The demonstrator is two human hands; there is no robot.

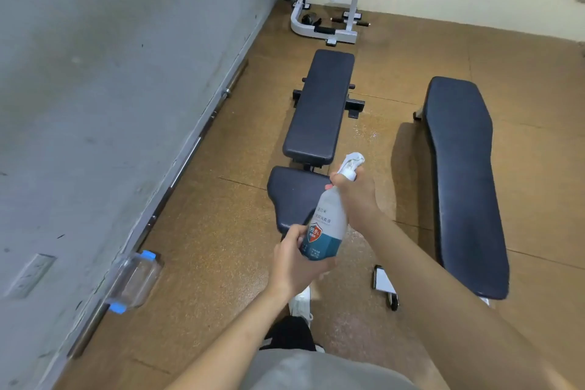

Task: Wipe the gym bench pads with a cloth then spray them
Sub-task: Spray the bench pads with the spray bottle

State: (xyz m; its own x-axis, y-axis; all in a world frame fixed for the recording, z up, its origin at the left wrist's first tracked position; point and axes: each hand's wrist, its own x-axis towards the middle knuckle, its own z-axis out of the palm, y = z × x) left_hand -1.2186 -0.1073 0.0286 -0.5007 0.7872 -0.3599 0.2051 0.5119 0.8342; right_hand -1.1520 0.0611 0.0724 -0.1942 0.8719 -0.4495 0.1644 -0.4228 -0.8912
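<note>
While left hand [296, 258] cups the disinfectant spray bottle [326, 228] base and right hand [354, 191] grips its neck with, seemingly, the cloth [353, 160], above the seat pad [296, 196], mist may hit floor if nozzle strays.

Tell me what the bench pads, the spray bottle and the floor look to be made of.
Bench pads: dark padded vinyl or leatherette, going by the smooth, faintly shiny skin and rounded edges.
Spray bottle: translucent whitish plastic with a printed teal label; both hands grip it.
Floor: speckled brown sheeting with seams, probably rubber or cork-look matting; hard to say which.
</note>
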